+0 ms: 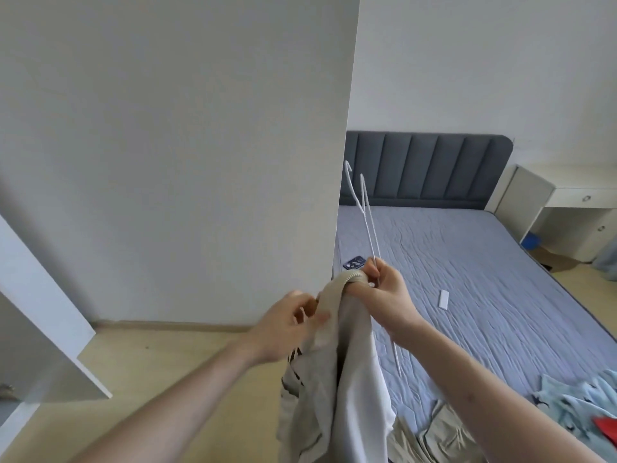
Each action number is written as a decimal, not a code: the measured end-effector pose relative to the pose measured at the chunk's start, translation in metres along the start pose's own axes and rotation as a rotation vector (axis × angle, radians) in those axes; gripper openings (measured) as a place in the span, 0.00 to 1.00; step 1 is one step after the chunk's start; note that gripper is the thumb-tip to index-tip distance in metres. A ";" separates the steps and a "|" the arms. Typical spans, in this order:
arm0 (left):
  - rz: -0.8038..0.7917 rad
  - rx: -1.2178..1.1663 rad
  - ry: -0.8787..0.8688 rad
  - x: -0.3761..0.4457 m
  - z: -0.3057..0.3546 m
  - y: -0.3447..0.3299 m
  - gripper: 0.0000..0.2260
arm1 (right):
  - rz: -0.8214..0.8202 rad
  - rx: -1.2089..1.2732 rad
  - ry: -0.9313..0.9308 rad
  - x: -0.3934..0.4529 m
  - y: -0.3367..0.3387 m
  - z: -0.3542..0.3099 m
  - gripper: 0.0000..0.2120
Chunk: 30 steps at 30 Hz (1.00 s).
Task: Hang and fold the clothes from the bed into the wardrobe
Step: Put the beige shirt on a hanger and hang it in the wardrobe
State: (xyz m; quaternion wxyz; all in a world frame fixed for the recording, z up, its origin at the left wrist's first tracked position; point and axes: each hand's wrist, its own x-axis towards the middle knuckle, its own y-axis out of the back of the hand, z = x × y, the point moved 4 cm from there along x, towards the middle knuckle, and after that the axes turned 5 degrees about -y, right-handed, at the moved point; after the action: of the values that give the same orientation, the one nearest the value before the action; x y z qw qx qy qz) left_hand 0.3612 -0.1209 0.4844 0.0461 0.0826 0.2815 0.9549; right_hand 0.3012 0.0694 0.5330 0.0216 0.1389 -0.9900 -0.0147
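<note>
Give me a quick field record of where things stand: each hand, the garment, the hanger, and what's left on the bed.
left hand: pinches the beige garment's edge
right hand: grip on the white wire hanger and the garment's ribbed collar
beige garment: held up, hanging in front of the person, not yet on the hanger
hanger: edge-on, hook pointing up
bed: light blue clothes and beige clothing at the near end; phone; small white item
wardrobe panel: left of the bed
</note>
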 end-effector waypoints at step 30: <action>0.281 0.366 -0.279 0.090 0.097 0.082 0.13 | 0.096 -0.582 -0.056 -0.015 0.094 0.016 0.19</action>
State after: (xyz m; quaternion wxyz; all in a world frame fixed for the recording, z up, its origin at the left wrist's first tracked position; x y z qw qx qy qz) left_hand 0.2872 -0.1262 0.6211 -0.0642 0.2588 0.4259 0.8646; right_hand 0.2892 0.1645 0.5202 0.0341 0.0794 -0.9498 -0.3007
